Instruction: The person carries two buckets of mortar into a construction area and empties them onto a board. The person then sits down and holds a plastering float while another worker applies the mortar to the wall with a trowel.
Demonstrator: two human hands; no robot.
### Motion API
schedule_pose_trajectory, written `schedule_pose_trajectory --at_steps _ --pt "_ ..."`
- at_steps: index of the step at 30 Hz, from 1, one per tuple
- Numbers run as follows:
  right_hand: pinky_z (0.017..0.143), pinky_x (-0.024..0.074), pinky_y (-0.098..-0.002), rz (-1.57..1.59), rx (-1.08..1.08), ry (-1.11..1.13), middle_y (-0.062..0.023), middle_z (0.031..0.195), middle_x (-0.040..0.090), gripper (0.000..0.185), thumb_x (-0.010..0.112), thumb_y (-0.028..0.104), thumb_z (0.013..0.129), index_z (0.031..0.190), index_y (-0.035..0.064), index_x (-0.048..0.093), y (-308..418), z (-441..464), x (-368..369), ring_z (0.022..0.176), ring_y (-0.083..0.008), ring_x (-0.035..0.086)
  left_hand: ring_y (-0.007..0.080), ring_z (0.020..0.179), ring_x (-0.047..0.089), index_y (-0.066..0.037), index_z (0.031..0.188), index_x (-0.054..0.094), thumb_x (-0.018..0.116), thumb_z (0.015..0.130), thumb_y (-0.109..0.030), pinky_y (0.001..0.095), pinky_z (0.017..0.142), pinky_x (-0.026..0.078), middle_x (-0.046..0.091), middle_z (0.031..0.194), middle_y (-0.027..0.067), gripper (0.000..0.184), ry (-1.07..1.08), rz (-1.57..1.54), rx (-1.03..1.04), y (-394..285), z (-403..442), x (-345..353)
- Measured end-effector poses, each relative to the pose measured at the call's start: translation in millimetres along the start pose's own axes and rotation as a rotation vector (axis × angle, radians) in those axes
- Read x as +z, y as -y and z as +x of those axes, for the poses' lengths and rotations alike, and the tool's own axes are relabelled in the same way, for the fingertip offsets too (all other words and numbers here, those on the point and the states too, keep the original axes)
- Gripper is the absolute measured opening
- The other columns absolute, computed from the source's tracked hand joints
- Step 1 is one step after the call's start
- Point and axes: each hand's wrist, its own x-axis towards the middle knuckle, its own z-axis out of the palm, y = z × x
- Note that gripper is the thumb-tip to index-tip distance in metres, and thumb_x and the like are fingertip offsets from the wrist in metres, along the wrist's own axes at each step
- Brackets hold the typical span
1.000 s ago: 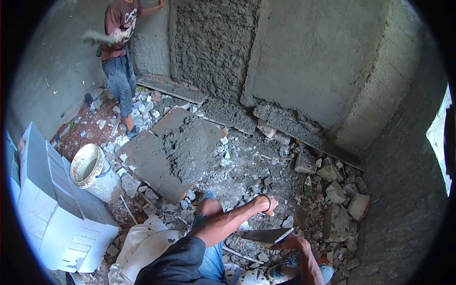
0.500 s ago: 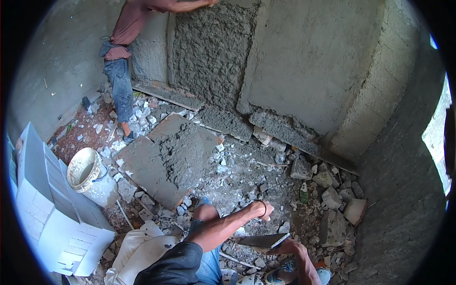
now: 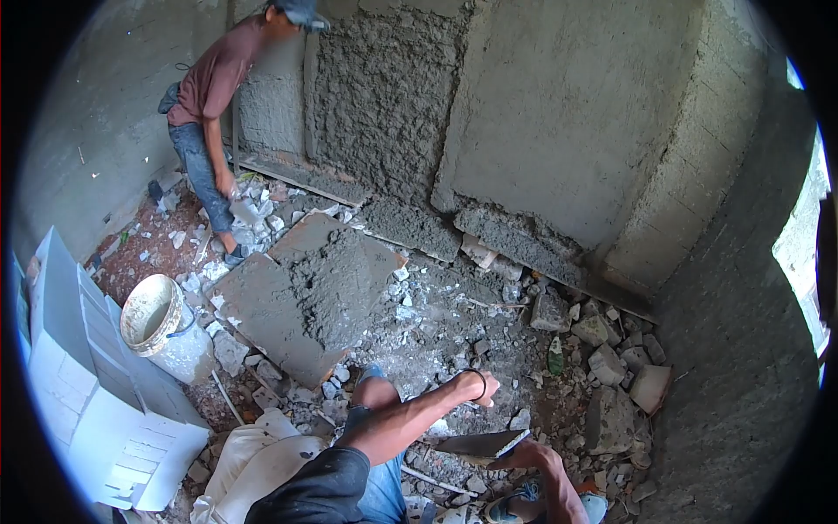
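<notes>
Crossing above my knee, my left hand [image 3: 485,387] is curled closed, a dark band on its wrist, with nothing visible in it. Lower and slightly to the right, my right hand [image 3: 522,454] grips a flat grey board [image 3: 483,444] by its right end. The board is tilted, with mortar specks on its edge. Ahead and to the left, wet mortar [image 3: 336,284] lies heaped on a flat panel [image 3: 253,293] on the ground.
A co-worker [image 3: 214,79] bends by the back left wall, a flat tool [image 3: 246,211] at the lowered hand. A crusted bucket [image 3: 166,327] and white boxes [image 3: 96,384] stand left. Rubble [image 3: 611,410] lies right. A white sack [image 3: 253,463] is lower left.
The co-worker has gone from reaching up at the wall to bending down, one arm lowered. The view has shifted slightly. My hands and the board hold nearly the same pose.
</notes>
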Motion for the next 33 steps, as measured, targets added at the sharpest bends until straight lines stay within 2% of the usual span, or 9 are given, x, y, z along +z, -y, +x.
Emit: schedule_pose_trajectory --at_steps 6,9,11,12,14,18,27,32,33 --pt "0.073 0.0455 -0.0347 -0.165 0.091 0.086 -0.0103 0.083 0.061 0.036 0.060 0.017 0.064 0.098 0.0023 0.063 -62.9 -34.7 12.7 0.072 -0.0267 0.056 0.0304 0.092 0.063 0.001 0.095 0.065 0.065 0.075 -0.034 0.0380 0.080 0.050 0.065 0.098 0.0174 0.040 0.000 -0.006 0.005 0.4 2.5 1.3" --pt "0.072 0.0455 -0.0344 -0.216 0.114 0.103 -0.0102 0.083 0.061 0.036 0.060 0.017 0.065 0.097 0.0024 0.064 -56.2 -27.1 14.0 0.071 -0.0265 0.056 0.0303 0.092 0.063 0.001 0.095 0.066 0.065 0.075 -0.034 0.0381 0.080 0.050 0.065 0.098 0.0172 0.040 -0.008 -0.002 0.004 1.7 4.0 3.3" --pt "0.073 0.0454 -0.0347 -0.131 -0.074 -0.074 -0.0104 0.086 0.062 0.033 0.058 0.016 0.068 0.098 0.0013 0.064 -38.0 -23.2 14.4 0.072 -0.0263 0.056 0.0302 0.092 0.063 0.001 0.095 0.066 0.065 0.074 -0.034 0.0381 0.080 0.050 0.065 0.098 0.0171 0.040 -0.016 0.006 0.009 -0.1 1.9 1.4" --pt "0.073 0.0454 -0.0347 -0.131 -0.073 -0.074 -0.0104 0.086 0.062 0.033 0.058 0.016 0.068 0.098 0.0013 0.064 -37.3 -22.5 12.6 0.072 -0.0263 0.056 0.0301 0.092 0.063 0.001 0.095 0.066 0.066 0.074 -0.033 0.0382 0.080 0.050 0.065 0.098 0.0171 0.040 -0.009 0.005 0.000 -1.5 -0.8 -1.5" --pt "0.078 0.0448 -0.0381 -0.121 0.050 0.055 -0.0125 0.092 0.063 0.032 0.056 0.018 0.071 0.097 0.0002 0.061 -36.2 -22.6 9.1 0.076 -0.0284 0.056 0.0301 0.092 0.063 0.001 0.094 0.066 0.066 0.074 -0.033 0.0383 0.080 0.050 0.065 0.098 0.0171 0.040 -0.001 0.002 -0.007 -1.7 -2.9 -3.3" --pt "0.084 0.0416 -0.0405 -0.120 0.023 -0.018 -0.0131 0.095 0.061 0.035 0.060 0.013 0.068 0.100 -0.0004 0.059 -14.4 -18.3 11.5 0.086 -0.0289 0.055 0.0303 0.091 0.063 0.000 0.093 0.066 0.067 0.073 -0.034 0.0384 0.079 0.050 0.066 0.097 0.0170 0.040 -0.011 -0.010 -0.022 -1.5 -7.2 -6.8" --pt "0.098 0.0352 -0.0454 -0.240 0.123 -0.069 -0.0143 0.101 0.058 0.046 0.069 0.001 0.064 0.108 -0.0014 0.054 15.1 -20.4 13.7 0.106 -0.0301 0.052 0.0302 0.089 0.064 0.000 0.091 0.067 0.066 0.073 -0.033 0.0382 0.078 0.051 0.066 0.095 0.0162 0.038 0.010 0.021 -0.018 5.5 -6.5 1.7" --pt "0.084 0.0431 -0.0427 -0.106 0.015 -0.009 -0.0171 0.097 0.062 0.048 0.059 0.027 0.069 0.107 -0.0008 0.053 25.5 0.9 -1.9 0.088 -0.0332 0.059 0.0298 0.088 0.064 -0.001 0.093 0.067 0.065 0.073 -0.032 0.0391 0.076 0.051 0.066 0.095 0.0164 0.037 -0.048 -0.034 -0.010 -3.3 -10.9 -6.2" --pt "0.084 0.0431 -0.0427 -0.105 0.014 -0.008 -0.0171 0.097 0.062 0.048 0.059 0.027 0.069 0.107 -0.0008 0.053 24.8 3.8 -2.4 0.088 -0.0332 0.059 0.0299 0.088 0.064 0.000 0.094 0.066 0.065 0.073 -0.031 0.0393 0.076 0.051 0.066 0.096 0.0167 0.038 -0.041 -0.021 -0.002 -2.5 -9.1 -4.8"
